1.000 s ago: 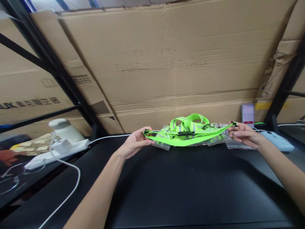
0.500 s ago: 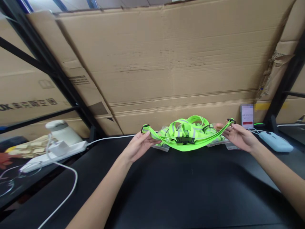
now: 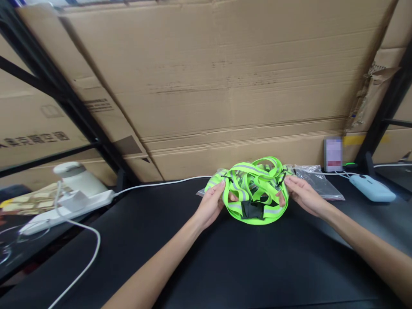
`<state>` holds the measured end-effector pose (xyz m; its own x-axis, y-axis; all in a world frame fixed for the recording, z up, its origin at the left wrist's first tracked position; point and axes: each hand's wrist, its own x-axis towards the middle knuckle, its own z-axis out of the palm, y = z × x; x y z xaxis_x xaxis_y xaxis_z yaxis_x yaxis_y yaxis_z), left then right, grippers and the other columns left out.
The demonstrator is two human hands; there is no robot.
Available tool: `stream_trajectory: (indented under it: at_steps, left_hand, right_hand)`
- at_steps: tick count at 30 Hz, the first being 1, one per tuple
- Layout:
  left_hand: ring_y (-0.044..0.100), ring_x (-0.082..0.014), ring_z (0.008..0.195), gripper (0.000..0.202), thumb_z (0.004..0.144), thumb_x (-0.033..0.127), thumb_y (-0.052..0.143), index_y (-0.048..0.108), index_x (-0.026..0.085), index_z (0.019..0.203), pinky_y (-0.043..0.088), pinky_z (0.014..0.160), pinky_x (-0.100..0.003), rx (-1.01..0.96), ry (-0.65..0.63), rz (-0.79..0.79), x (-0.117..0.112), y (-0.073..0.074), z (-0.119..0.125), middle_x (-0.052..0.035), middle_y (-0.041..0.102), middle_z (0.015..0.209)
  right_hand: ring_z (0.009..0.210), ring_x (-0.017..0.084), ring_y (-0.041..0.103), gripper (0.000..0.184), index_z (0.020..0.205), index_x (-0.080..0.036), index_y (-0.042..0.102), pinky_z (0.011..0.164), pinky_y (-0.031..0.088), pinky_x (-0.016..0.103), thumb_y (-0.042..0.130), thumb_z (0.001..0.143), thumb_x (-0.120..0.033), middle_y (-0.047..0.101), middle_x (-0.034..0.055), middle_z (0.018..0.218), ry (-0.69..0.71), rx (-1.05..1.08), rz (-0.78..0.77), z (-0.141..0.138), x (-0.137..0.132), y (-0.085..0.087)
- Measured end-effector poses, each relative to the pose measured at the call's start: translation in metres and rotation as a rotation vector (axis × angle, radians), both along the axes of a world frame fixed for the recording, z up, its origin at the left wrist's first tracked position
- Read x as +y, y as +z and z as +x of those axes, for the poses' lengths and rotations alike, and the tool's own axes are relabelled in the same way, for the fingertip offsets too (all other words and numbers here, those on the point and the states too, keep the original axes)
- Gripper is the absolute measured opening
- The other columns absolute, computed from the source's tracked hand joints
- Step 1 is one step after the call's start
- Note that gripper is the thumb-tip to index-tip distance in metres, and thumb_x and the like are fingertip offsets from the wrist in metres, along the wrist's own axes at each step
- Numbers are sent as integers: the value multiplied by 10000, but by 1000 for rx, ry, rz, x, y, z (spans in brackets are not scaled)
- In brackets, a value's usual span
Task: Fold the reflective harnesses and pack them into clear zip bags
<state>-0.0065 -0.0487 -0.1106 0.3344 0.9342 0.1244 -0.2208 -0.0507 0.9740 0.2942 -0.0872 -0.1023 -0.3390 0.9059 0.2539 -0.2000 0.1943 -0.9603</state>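
Note:
Between my two hands is a neon green reflective strap vest with grey stripes, its lower band hanging in a curve with a black buckle at the front. My left hand pinches the band's left side by a black adjuster, fingers behind the strap. On the other side my right hand grips the band close to another black adjuster. More looped green straps are bunched just behind, and I cannot tell which belong to the same vest. A clear plastic bag lies right of them.
A phone leans at the back right, with a light blue power bank before it. Left are a white power strip, a pale bottle and a white cable. Cardboard walls the black table's back.
My hands have come closer together, so the stretched band now sags into a rounder loop. The buckle sits lower and faces me, and more of the plastic bag at right shows.

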Motion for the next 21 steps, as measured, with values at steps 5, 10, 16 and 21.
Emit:
stream_trajectory:
  at_steps: [5,10,16,21]
  left_hand:
    - [592,-161,466,440,935,636,551,548,210,825,428,474,-249,149,16,198,-13,5,10,22,598,490]
    - [468,-117,465,373,1004,488,491,509,205,762,327,478,-242,499,28,574,-35,10,16,11,562,580]
    - [380,-135,511,310,1001,378,483,472,212,739,255,550,-264,860,131,975,-36,7,19,32,396,572]
    - [401,-135,516,393,1036,416,425,423,208,703,229,536,-262,1000,66,1063,-32,3,20,22,427,582]
  right_hand:
    - [529,132,493,374,799,-219,531,551,398,272,531,999,-535,532,-37,617,-28,-201,144,-10,-7,0]
    - [597,121,366,398,777,-205,492,547,312,255,473,1027,-515,401,-35,692,-30,-375,266,-25,-22,2]
    - [709,169,503,358,811,-214,527,677,435,304,445,1049,-469,552,5,770,-17,-499,354,-28,-28,-1]
    - [607,174,609,378,885,-222,516,592,490,305,384,1054,-533,664,16,747,63,-438,192,-24,-24,-8]
